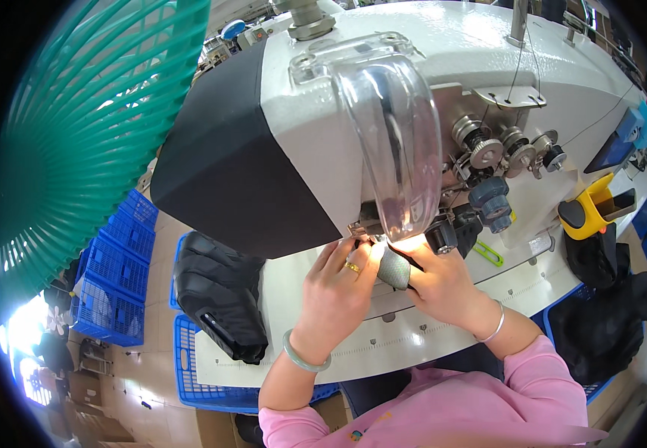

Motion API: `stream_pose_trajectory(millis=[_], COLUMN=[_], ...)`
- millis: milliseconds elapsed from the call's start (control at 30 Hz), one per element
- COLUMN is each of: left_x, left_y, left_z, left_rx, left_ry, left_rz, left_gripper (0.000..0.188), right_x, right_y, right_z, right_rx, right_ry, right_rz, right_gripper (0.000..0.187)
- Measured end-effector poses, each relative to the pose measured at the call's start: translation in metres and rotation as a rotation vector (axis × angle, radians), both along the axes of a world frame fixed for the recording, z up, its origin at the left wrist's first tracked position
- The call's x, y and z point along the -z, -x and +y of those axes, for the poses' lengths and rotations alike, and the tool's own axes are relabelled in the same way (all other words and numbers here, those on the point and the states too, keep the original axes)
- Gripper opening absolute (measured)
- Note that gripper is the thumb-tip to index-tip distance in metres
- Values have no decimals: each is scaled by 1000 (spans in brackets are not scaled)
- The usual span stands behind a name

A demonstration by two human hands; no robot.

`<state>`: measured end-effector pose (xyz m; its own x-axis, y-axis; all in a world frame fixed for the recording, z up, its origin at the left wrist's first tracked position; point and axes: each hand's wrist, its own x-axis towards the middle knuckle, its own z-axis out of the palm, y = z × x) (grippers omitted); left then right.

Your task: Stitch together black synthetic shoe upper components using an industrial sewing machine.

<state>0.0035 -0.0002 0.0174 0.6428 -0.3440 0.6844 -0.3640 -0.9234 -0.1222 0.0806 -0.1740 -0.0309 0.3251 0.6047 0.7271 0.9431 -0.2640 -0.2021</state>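
Note:
Under the head of a white and black sewing machine, I hold a small grey-green textured fabric piece with both hands. My left hand, with a gold ring and a pale bangle at the wrist, is closed at the piece's left edge, its fingertips close to the needle area. My right hand grips the right side, thumb and fingers bent around it. The lamp-lit needle area and the fingertips are partly hidden by the clear guard and machine parts.
A stack of black padded pieces lies left on the white table. Light-green thread snips and a yellow holder are to the right. A green fan stands close at left. Blue crates stand on the floor.

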Motion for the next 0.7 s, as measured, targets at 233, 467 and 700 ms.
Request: stream_pose_trajectory(millis=[233,467,700], left_x=[17,11,9], left_y=[1,-10,0], left_z=[-5,-1,1], left_rx=[-37,-4,23], left_ry=[207,711,128], left_rz=[-49,41,-62], left_gripper=[37,11,25], right_x=[-9,-1,-9], right_y=[-1,-10,-8], right_z=[6,5,-8], right_rx=[-29,-123,-106], right_ry=[-85,-107,20], right_rz=[61,171,53], right_gripper=[34,28,35])
